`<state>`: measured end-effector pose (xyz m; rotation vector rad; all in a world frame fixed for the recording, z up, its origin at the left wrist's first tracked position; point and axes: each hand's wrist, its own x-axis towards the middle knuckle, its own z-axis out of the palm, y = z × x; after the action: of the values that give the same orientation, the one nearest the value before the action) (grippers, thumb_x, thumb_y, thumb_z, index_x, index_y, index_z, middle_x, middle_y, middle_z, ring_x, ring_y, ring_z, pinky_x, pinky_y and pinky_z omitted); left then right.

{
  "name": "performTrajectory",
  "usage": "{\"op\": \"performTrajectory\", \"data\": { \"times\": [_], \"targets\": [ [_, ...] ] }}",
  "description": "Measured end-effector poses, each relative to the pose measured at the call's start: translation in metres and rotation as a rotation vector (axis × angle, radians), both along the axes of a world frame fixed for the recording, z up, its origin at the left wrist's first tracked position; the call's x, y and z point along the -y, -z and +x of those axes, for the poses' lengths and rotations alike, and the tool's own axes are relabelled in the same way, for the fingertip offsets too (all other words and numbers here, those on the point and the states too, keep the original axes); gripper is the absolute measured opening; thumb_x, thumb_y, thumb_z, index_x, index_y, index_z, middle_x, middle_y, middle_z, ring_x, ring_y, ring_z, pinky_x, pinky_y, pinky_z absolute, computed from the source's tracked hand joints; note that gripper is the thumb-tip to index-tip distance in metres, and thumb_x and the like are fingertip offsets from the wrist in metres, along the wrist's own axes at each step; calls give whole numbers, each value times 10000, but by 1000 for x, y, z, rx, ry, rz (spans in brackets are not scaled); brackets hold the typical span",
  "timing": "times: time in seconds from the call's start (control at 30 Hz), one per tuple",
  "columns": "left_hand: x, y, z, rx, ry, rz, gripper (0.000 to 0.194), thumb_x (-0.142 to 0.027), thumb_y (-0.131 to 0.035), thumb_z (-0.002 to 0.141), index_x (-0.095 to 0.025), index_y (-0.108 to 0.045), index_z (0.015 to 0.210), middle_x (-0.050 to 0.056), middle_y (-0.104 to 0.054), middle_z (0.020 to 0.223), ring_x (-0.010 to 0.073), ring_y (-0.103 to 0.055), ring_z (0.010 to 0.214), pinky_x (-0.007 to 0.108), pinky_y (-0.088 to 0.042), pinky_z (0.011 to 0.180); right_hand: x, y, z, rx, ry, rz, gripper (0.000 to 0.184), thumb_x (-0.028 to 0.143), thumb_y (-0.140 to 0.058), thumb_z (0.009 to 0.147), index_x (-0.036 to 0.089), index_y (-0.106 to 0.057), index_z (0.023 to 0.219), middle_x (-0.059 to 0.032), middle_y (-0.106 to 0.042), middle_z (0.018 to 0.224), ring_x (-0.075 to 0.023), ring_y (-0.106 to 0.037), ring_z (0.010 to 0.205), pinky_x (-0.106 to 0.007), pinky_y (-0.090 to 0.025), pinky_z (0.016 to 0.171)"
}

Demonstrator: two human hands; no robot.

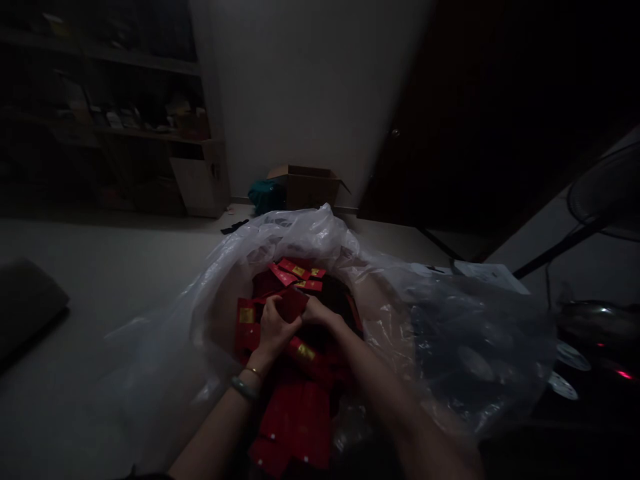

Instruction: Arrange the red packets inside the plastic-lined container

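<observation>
A big clear plastic bag [320,233] lies open on the floor in front of me, filled with several red packets with gold labels [297,272]. My left hand [274,328], with a green bangle and a thin bracelet on the wrist, is closed around a red packet [293,303]. My right hand [316,311] meets it from the right, its fingers pinched on the same packet. More red packets [300,413] lie stacked below my forearms. The room is dim, so small details are hard to see.
An open cardboard box [307,185] and a teal bundle [266,195] stand by the far wall. Dark shelves [115,127] fill the left back. A fan [607,193] and a shiny pot [595,320] sit at the right. A dark flat object [25,300] lies at left.
</observation>
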<state>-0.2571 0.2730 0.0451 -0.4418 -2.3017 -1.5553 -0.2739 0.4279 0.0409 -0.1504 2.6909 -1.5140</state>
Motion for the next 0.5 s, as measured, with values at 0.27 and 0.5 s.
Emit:
{"op": "performTrajectory", "data": {
  "times": [0.27, 0.5],
  "targets": [
    [0, 5, -2, -52, 18, -81, 474, -261, -685, 603, -189, -447, 1007, 65, -561, 954, 248, -595, 904, 410, -501, 811, -37, -68, 20, 172, 261, -698, 220, 230, -637, 598, 205, -587, 811, 15, -629, 778, -154, -583, 755, -253, -458, 645],
    [-1, 7, -2, -62, 87, -118, 484, -234, -686, 576, -198, -453, 999, 49, -562, 940, 250, -594, 907, 415, -494, 822, -25, -104, 26, 244, 122, -661, 259, 182, -680, 571, 185, -609, 821, 11, -639, 783, -133, -591, 703, -237, -477, 598]
  ]
}}
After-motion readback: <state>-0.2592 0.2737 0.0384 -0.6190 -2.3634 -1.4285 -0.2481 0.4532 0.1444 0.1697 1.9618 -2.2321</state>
